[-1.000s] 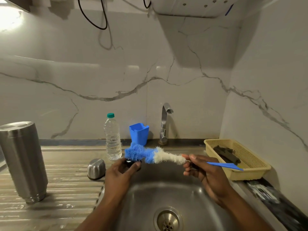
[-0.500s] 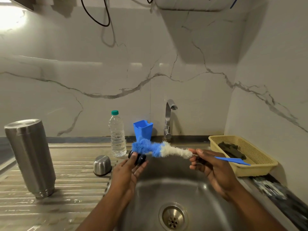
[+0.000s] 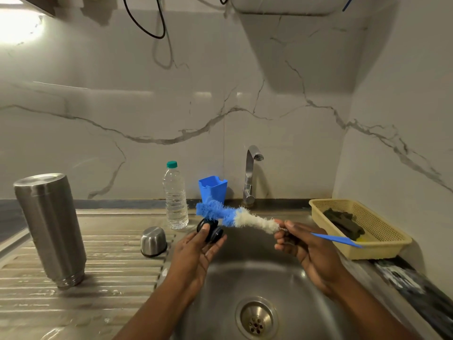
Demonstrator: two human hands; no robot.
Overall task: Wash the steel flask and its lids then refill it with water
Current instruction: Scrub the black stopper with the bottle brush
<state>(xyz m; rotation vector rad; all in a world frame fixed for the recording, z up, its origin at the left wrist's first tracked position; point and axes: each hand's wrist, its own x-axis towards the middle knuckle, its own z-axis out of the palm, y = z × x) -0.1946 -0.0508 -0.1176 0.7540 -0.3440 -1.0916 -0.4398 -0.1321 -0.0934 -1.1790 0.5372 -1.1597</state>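
The steel flask [image 3: 50, 229] stands upside down on the ribbed drainboard at the left. Its steel cup lid [image 3: 153, 241] sits mouth down near the sink's edge. My left hand [image 3: 196, 251] holds the small black inner lid [image 3: 212, 232] between thumb and fingers over the sink [image 3: 245, 285]. My right hand [image 3: 311, 251] grips the blue handle of a bottle brush [image 3: 235, 215], whose blue and white bristles touch the top of the black lid.
A plastic water bottle [image 3: 175, 196] and a blue plastic holder [image 3: 212, 188] stand behind the sink beside the tap [image 3: 250, 174]. A yellow basket [image 3: 382, 246] with a dark cloth sits at the right. The drain [image 3: 256, 318] lies below my hands.
The camera view has shifted a little. My left hand has turned the black lid and loosened its fingers around it. The brush has stayed against the lid.
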